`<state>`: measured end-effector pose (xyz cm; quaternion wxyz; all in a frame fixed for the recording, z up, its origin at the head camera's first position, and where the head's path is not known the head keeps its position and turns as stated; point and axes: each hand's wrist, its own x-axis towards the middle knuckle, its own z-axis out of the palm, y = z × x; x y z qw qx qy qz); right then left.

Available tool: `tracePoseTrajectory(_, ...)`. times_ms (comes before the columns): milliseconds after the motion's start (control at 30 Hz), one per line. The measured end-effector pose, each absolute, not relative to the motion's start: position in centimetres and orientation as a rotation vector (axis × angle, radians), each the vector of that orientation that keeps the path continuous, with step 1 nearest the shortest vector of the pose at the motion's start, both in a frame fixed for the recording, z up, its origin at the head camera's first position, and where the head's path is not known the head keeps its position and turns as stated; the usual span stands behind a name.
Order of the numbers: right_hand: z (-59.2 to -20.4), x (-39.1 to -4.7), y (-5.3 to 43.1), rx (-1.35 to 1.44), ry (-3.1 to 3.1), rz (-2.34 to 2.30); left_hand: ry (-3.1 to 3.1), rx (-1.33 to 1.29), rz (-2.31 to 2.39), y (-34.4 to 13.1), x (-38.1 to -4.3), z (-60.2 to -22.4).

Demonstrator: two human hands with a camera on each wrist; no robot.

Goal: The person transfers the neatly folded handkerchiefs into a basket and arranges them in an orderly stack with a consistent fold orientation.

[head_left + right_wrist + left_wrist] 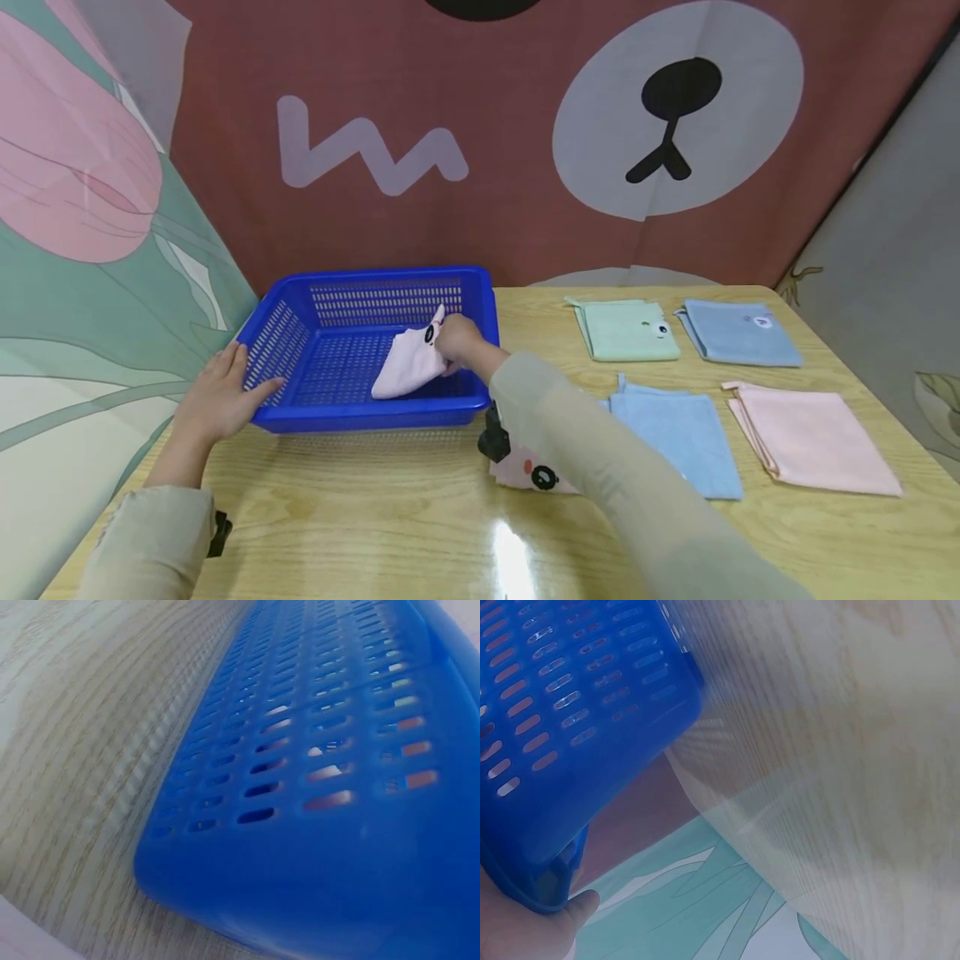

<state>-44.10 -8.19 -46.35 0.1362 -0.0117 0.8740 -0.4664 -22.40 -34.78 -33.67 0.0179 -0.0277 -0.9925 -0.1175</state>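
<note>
My right hand reaches into a blue plastic basket and grips a folded pale pink towel with a black cartoon eye printed on it. The towel hangs tilted towards the basket's floor; whether it touches is unclear. My left hand rests on the basket's front left corner, its fingers spread along the rim. In the left wrist view, part of that hand shows against the rim. In the right wrist view, the basket's slotted wall hides the right hand.
Right of the basket lie folded towels: green, darker blue, light blue and pink. Another pink towel lies partly under my right forearm. A printed curtain hangs behind the wooden table.
</note>
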Motion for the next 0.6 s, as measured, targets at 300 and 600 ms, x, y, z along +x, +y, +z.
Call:
tracePoseTrajectory(300,-60.0,-55.1,-10.0,-0.082,2.614,-0.978,-3.088,-0.102,-0.364,-34.9,-22.4,-33.7)
tracePoseTrajectory(600,-39.1,-37.2,-7.4,0.018,2.627,-0.905,-3.092,-0.095,-0.369,-34.8,-22.4,-33.6)
